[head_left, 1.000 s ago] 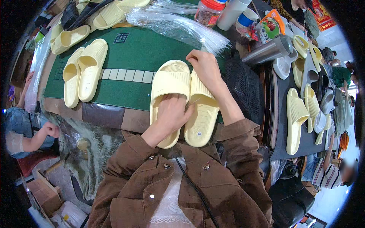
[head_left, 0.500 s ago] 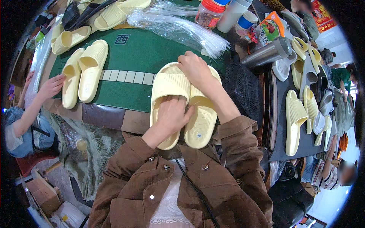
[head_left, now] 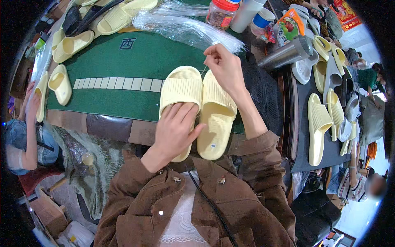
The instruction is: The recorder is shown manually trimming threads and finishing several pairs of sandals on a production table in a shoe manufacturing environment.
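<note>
A pair of cream-yellow slide slippers lies in front of me: the left slipper [head_left: 181, 88] and the right slipper [head_left: 216, 127], which has a small round sticker on its insole. My left hand [head_left: 175, 127] rests on the left slipper below its ribbed strap, fingers outstretched and thumb apart. Over the toe of the right slipper, my right hand [head_left: 226, 68] is closed in a pinch. A thin clear strand runs down from its fingertips between the two slippers; its lower end is hard to make out.
A green mat [head_left: 135, 57] covers the table, with clear plastic strands [head_left: 197, 31] at the back. A steel tumbler [head_left: 286, 53] lies right of them. More slippers [head_left: 319, 127] stand at right. At left, a co-worker's hand [head_left: 35, 101] holds a slipper [head_left: 41, 96] beside another [head_left: 60, 84].
My right hand has lifted off the slippers' toes, drawing the strand up. My left hand has slid out from under the strap. The co-worker's pair has moved left and come apart.
</note>
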`<state>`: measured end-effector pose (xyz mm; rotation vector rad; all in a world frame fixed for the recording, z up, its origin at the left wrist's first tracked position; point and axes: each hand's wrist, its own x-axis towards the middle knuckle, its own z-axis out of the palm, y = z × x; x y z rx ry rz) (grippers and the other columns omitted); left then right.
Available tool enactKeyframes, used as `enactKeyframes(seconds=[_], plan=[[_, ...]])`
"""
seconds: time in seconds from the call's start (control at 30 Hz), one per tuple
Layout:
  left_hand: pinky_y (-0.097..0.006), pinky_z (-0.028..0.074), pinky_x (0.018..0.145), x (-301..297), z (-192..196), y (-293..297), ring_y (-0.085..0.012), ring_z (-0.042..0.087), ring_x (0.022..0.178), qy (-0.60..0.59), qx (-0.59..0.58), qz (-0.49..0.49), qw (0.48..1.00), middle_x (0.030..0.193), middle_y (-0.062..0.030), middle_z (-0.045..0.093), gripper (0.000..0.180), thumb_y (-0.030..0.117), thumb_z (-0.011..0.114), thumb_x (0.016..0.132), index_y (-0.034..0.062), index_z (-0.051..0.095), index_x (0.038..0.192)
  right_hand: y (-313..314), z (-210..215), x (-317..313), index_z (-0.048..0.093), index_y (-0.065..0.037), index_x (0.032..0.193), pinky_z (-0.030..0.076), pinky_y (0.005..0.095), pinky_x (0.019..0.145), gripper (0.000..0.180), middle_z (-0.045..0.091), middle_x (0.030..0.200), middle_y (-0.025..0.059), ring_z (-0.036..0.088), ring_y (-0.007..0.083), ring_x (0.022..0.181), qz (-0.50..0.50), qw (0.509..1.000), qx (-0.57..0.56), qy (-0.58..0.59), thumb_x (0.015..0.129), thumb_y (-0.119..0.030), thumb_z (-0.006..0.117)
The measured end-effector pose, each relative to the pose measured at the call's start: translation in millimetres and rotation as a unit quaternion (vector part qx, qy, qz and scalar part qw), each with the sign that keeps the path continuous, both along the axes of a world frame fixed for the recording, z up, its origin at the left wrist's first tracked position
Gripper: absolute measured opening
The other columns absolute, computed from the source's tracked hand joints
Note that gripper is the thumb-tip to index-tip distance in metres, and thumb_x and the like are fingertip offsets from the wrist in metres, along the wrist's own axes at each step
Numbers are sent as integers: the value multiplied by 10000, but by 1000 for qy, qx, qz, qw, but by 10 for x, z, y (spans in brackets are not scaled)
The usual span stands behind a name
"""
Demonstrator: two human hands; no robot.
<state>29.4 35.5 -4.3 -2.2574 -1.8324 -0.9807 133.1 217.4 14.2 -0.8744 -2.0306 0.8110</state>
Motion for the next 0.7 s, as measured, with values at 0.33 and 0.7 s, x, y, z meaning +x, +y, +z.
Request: enactKeyframes(seconds=[0.33, 0.7], plan=[[-392, 511, 689, -385, 116, 925, -327, 641, 770, -279, -51, 7, 959, 904, -150, 658, 151, 79, 616, 833, 4, 625, 965, -267, -185, 17, 596, 8, 989, 503, 251, 657, 101, 656, 803, 66, 615, 97, 706, 41, 981, -133, 139, 901, -18, 553], [-345, 485, 649, -331, -75, 1110, -256, 640, 713, -330, -96, -58, 938, 808, -161, 642, 96, 17, 559, 874, -40, 600, 938, -213, -323, 72, 572, 6, 1074, 462, 217, 784, 155, 636, 942, 62, 579, 90, 839, 84, 909, -282, 294, 928, -20, 525]])
